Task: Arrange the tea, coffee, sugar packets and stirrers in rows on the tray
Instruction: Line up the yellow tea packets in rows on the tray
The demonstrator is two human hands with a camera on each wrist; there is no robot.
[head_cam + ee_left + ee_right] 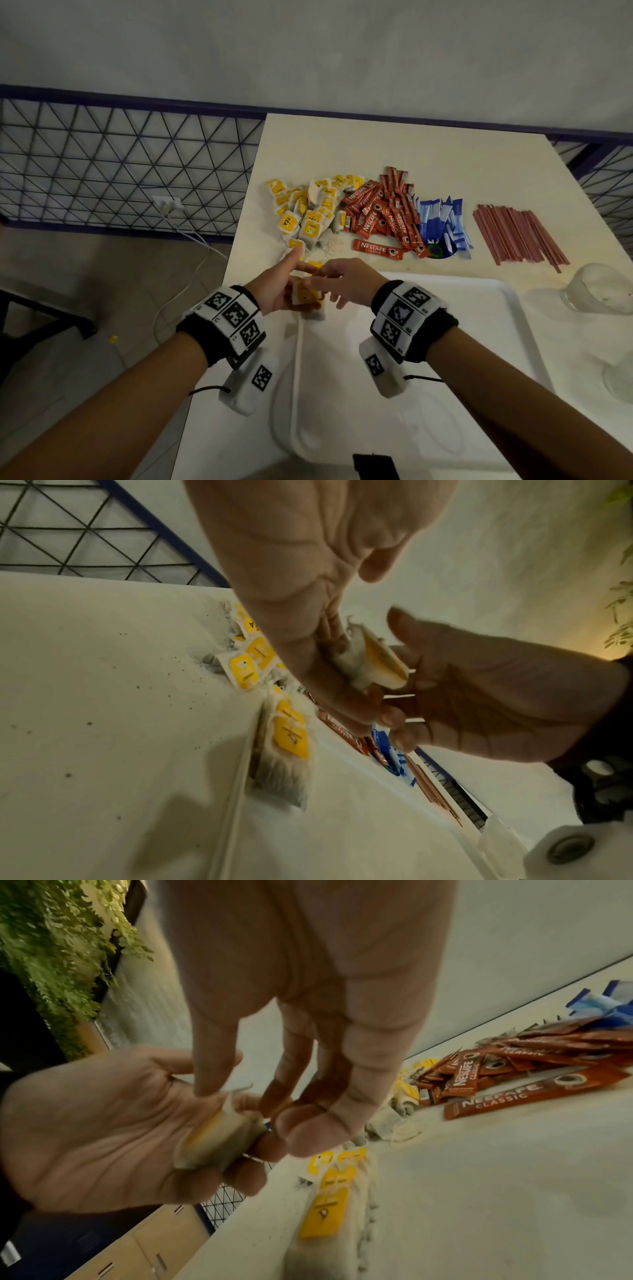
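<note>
Head view: left hand (278,286) cradles a stack of yellow-tagged tea bags (306,295) over the tray's (479,342) left far corner; right hand (342,279), fingers loose, touches it. On the desk (342,144), tags read "TEA", red sticks (378,247) "NESCAFE CLASSIC".

Left wrist: the grip curls round the stack (369,661).

Right wrist: fingertips (212,1083) rest on it.

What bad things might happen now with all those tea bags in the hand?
1. The left hand grips a small stack of yellow-tagged tea bags while the right hand reaches in; one could slip out.
2. A yellow-tagged tea bag on the white plastic tray lies by the rim, so it may get nudged.
3. Dark specks dot the cream table, perhaps tea from a torn bag.
</note>
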